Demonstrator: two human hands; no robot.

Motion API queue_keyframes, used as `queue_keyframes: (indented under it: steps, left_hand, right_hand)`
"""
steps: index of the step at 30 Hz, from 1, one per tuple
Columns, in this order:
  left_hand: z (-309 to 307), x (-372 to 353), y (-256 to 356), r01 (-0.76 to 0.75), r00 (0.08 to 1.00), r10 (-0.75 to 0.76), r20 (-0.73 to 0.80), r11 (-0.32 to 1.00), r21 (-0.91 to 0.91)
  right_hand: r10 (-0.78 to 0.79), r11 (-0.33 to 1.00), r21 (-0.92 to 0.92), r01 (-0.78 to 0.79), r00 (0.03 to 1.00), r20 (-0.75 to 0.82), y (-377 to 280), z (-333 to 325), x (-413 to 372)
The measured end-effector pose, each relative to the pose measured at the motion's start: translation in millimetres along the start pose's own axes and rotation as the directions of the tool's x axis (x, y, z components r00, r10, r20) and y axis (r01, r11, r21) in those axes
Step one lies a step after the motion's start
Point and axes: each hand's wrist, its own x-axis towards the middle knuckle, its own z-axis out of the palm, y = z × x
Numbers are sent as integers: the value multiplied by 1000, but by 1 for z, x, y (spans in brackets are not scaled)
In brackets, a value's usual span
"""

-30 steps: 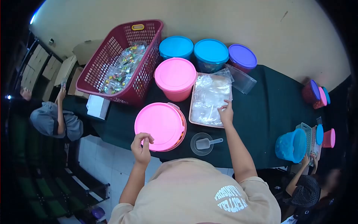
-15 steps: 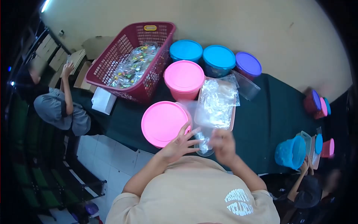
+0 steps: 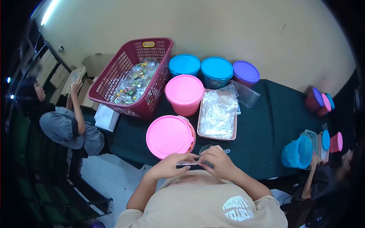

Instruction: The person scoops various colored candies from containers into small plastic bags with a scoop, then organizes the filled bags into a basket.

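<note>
My left hand (image 3: 170,166) and my right hand (image 3: 217,162) meet close to my chest, both pinching a clear plastic bag (image 3: 189,162) held between them. Just beyond them stands a pink-lidded tub (image 3: 169,135) and a small clear bowl with a scoop (image 3: 211,149), partly hidden by my right hand. A pink tray (image 3: 234,131) holding a pile of clear plastic bags (image 3: 218,114) lies further back on the dark green table (image 3: 262,133).
A maroon basket (image 3: 114,79) of filled packets stands at the back left. Pink (image 3: 184,93), two blue (image 3: 201,68) and purple (image 3: 245,73) lidded tubs line the wall. A seated person (image 3: 64,121) is at left; another person's hand (image 3: 315,161) and a blue tub (image 3: 297,152) at right.
My right hand left the tray's pile with a clear bag and came back to my chest. My left hand moved right to join it on the bag.
</note>
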Motion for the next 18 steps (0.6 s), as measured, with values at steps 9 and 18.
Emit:
queue_keyframes:
  steps: [9,18]
  left_hand:
    - [1,-18,8,199,743,438,-506,578,792]
    - [10,-22,-11,-72,897,347,-274,726,684]
  right_hand:
    - [368,919,209,-335,919,-142,-5,22,3]
    - [414,739,488,-464,885,214,-27,56,27]
